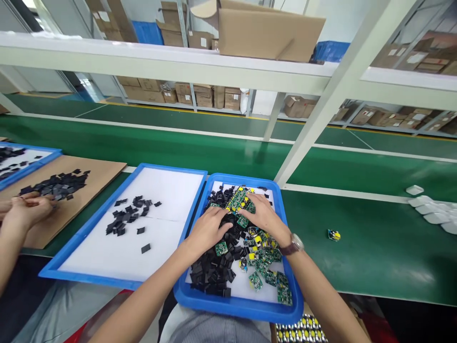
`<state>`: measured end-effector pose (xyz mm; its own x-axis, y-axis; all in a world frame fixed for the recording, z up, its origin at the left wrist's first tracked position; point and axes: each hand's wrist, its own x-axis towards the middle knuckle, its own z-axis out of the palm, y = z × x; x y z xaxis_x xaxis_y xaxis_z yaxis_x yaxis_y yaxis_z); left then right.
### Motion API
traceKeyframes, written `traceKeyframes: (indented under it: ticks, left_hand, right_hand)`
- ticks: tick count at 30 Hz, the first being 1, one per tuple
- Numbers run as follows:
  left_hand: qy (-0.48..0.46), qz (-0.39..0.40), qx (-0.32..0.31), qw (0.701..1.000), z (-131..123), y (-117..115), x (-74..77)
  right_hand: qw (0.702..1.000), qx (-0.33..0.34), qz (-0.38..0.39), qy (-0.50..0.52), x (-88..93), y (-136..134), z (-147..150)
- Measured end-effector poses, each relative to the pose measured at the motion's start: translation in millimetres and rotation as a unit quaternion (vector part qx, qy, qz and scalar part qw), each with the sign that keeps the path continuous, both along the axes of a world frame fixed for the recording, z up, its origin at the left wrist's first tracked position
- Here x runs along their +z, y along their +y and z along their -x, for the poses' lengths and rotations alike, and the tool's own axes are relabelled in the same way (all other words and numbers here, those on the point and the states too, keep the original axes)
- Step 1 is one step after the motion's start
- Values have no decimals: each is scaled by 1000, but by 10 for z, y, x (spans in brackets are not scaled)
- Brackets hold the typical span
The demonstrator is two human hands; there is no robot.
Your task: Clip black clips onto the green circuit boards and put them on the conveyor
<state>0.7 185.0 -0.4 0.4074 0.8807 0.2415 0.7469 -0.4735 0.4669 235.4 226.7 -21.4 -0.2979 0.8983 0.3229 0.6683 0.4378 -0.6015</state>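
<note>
In the blue tray (235,305) before me lie small black pieces (210,271) and green circuit boards with yellow parts (264,257). My right hand (266,216), with a watch on its wrist, has its fingers and thumb around a cluster of circuit boards (237,199) at the tray's far side. My left hand (209,231) reaches in from the left, fingers stretched out and thumb apart. Its fingertips are close to the cluster's left edge; whether they touch it is hard to tell.
Left of my tray, a blue-rimmed white tray (171,186) holds scattered black pieces. Beyond it, another person's hands (28,209) work at a cardboard sheet (103,174) bearing black pieces. One loose board (333,235) and white caps (433,209) lie rightward. A slanting post (314,124) rises behind.
</note>
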Motion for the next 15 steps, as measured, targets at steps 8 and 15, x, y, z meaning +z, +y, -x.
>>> traceKeyframes:
  ticks: [8, 15]
  left_hand:
    - [-118, 26, 22, 992, -118, 499, -76]
    - [-216, 83, -58, 971, -288, 392, 172]
  right_hand:
    - [998, 27, -31, 49, -19, 270, 292]
    - [975, 56, 22, 215, 286, -186, 27]
